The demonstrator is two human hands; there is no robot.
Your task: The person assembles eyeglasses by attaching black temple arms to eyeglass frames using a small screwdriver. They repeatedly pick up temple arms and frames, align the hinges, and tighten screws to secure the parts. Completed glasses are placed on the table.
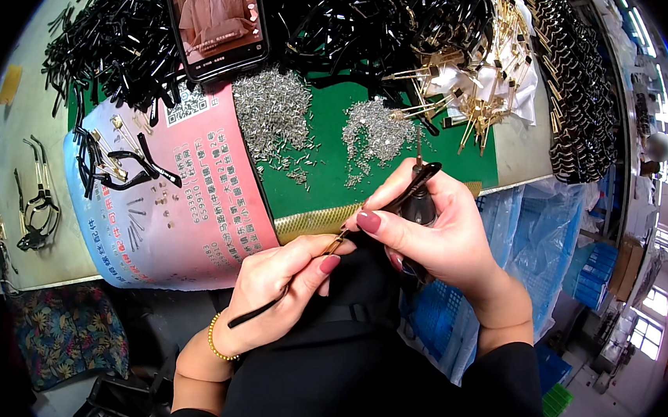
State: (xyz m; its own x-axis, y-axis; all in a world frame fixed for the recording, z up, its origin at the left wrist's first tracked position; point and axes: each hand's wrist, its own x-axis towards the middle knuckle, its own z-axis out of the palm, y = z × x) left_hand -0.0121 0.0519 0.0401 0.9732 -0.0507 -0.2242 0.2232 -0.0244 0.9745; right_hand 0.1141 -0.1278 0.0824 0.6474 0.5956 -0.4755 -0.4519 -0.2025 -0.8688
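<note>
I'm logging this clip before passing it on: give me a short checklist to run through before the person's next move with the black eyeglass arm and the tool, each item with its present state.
1. Left hand has a firm hold on the black eyeglass arm: ok, pinched between thumb and fingers.
2. Right hand grips the black-handled tool: ok, fingers wrapped round it.
3. Tool tip seated on the arm's gold hinge end: cannot tell, thumbs cover the joint.
4. Small screw in place: cannot tell, too small.
5. Supply within view: ok, piles of small silver parts lie on the green mat.
6. Work steadied on the bench: not ok, both hands hover above the lap.
</note>
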